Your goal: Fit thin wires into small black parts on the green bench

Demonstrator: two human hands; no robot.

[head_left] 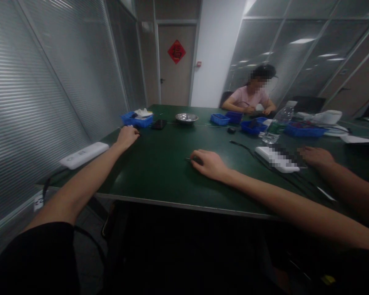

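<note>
My left hand [127, 136] is on the far left of the table, just in front of a blue basket [146, 121] with white and dark things in it. Its fingers are curled together; what they hold, if anything, is too small to make out. Over the middle of the table, my right hand [210, 164] is closed on a slim tool with a dark handle and a thin metal tip [187, 159] pointing left. The tool's exact kind does not show. Beyond the hands lie a black phone [159, 124] and a round metal bowl [187, 119].
A white power strip [84, 155] lies beside my left forearm. To the right are another white strip [276, 159], a plastic bottle [278, 125], cables and blue baskets [220, 119]. A co-worker's hand [316, 157] reaches in at right; another person [255, 96] sits opposite.
</note>
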